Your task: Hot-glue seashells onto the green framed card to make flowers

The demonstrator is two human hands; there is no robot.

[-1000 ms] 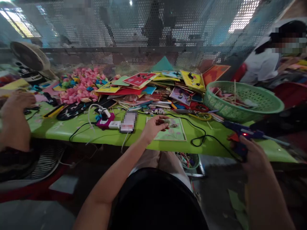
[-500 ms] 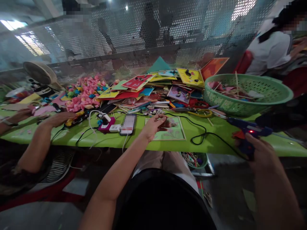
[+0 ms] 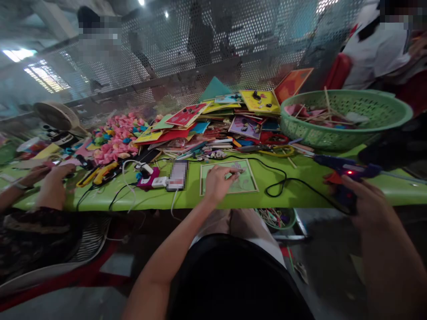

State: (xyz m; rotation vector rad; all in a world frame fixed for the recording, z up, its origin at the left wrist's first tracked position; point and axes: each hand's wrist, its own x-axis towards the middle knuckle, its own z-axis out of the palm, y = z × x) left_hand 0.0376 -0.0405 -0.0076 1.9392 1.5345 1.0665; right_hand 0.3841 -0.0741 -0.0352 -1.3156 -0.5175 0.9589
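Note:
My left hand (image 3: 218,183) is above a light green framed card (image 3: 251,182) with a pale flower design, lying near the table's front edge. Its thumb and fingertips are pinched together over the flower; whatever they hold is too small to make out. Off to the right, my right hand (image 3: 370,202) is wrapped round a blue glue gun (image 3: 350,171) with an orange trigger and a lit red light. The gun's nozzle points left, apart from the card. A black cord (image 3: 283,178) loops over the table between the gun and the card.
Behind the card lie colourful cards (image 3: 260,102), sticks and scissors (image 3: 282,151). A green basket (image 3: 347,138) stands at right. Left are a phone (image 3: 178,175), a purple power strip (image 3: 150,180), yellow-black glue guns (image 3: 103,172), pink paper pieces (image 3: 113,146) and a co-worker's hands (image 3: 60,175).
My left hand has shifted slightly over the card, fingertips now at the flower. The co-worker's hand has moved left, away from the yellow tool. My right hand still holds the glue gun.

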